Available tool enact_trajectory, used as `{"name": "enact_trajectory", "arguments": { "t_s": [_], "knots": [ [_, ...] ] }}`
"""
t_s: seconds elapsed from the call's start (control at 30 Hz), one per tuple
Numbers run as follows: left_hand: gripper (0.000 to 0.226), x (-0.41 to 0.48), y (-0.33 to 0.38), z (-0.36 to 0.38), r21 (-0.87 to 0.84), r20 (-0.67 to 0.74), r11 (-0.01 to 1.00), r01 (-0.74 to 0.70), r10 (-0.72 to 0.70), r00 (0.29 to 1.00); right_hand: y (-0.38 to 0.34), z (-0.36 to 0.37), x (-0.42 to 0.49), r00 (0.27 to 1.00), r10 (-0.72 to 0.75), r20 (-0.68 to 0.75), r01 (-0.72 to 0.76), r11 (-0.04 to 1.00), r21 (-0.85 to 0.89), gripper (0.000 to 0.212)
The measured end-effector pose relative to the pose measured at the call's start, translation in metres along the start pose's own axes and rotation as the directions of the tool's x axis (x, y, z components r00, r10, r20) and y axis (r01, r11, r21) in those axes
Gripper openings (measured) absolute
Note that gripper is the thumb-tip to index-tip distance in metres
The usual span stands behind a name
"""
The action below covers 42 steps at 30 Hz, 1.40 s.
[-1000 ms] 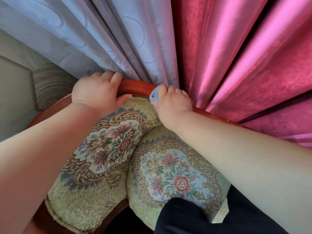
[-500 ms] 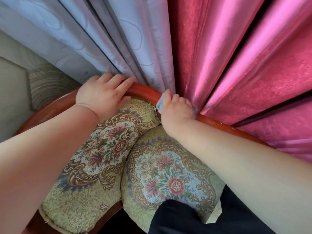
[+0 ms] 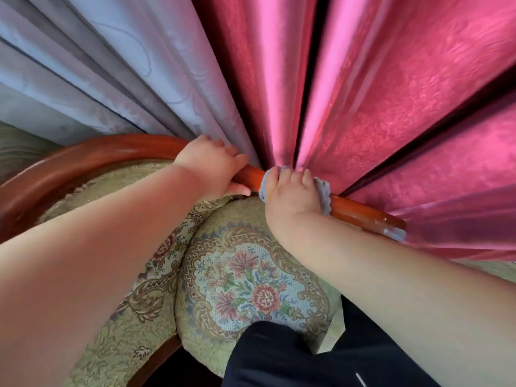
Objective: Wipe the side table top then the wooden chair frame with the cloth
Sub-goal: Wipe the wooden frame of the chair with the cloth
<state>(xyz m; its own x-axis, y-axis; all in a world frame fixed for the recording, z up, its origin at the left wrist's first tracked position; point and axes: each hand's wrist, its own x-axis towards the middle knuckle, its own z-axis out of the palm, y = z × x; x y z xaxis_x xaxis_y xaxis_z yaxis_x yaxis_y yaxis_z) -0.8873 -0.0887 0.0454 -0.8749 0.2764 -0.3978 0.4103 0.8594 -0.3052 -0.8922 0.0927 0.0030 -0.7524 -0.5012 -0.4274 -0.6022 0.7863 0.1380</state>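
**Desk:** What did the hands have hold of when the shot was taken?

**Operator:** From my remote feed, I saw the right hand [image 3: 290,195] pressed down on a pale blue cloth [image 3: 324,195], fingers curled over it and clamping it against the top rail of the wooden chair frame [image 3: 360,212]. The cloth wrapped the rail under the palm, its edges showing on both sides of the hand. The left hand [image 3: 215,166] was closed around the same rail just beside it, thumb under the wood, fingers over the top, the two hands nearly touching.

**Desk:** And what could you not make out?

**Operator:** Most of the cloth was hidden beneath the hand, so I could not tell how it was folded. A small bluish patch showed farther right on the rail, at the curtain's edge; I could not say whether it was cloth or glare. The pink curtain [image 3: 405,107] draped over the rail's right end, and the grey curtain [image 3: 111,65] hung behind the left hand. The forearms covered much of the floral seat cushions [image 3: 245,277]. A dark garment [image 3: 293,356] cut off the lower cushion edge. The chair's legs lay outside the frame.
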Motion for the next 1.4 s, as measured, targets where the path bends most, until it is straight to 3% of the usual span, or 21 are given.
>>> {"name": "enact_trajectory", "arguments": {
  "t_s": [0.07,0.2,0.4,0.53,0.67,0.9,0.97,1.2,1.4],
  "knots": [
    [0.079,0.019,0.015,0.000,-0.035,0.041,0.999,-0.030,0.031,0.999,-0.006,-0.005,0.008,1.000,-0.029,0.009,0.029,0.996,0.090,0.057],
    [0.074,0.026,0.022,0.003,-0.055,0.042,0.997,0.054,-0.052,0.998,0.025,0.005,-0.006,0.986,-0.151,-0.075,0.151,0.988,0.003,0.067],
    [0.077,0.024,0.025,0.009,-0.025,-0.067,0.999,0.047,-0.049,0.997,0.071,0.041,-0.040,0.960,-0.140,-0.241,0.118,0.988,-0.104,0.061],
    [0.077,0.024,0.024,0.014,-0.010,-0.109,0.999,0.040,-0.041,0.993,0.049,0.026,-0.020,0.980,-0.080,-0.182,0.066,0.994,-0.082,0.056],
    [0.078,0.023,0.026,0.013,0.000,-0.129,0.999,0.050,-0.049,0.990,0.034,0.020,0.000,0.973,-0.170,-0.154,0.174,0.985,0.008,0.054],
    [0.081,0.022,0.025,0.011,-0.047,-0.152,0.998,0.050,-0.057,0.987,0.092,0.060,-0.040,0.926,-0.120,-0.358,0.138,0.990,0.027,0.064],
    [0.086,0.022,0.026,0.011,-0.042,-0.161,0.998,0.056,-0.062,0.985,0.101,0.058,-0.048,0.936,-0.090,-0.339,0.110,0.993,0.038,0.070],
    [0.088,0.023,0.029,0.013,-0.066,-0.173,0.995,0.071,-0.082,0.982,0.058,0.025,-0.017,0.954,-0.088,-0.286,0.136,0.979,0.152,0.049],
    [0.086,0.022,0.030,0.012,-0.073,-0.204,0.996,0.056,-0.070,0.976,0.105,0.054,-0.053,0.929,-0.054,-0.367,0.114,0.983,0.143,0.065]
  ]
}}
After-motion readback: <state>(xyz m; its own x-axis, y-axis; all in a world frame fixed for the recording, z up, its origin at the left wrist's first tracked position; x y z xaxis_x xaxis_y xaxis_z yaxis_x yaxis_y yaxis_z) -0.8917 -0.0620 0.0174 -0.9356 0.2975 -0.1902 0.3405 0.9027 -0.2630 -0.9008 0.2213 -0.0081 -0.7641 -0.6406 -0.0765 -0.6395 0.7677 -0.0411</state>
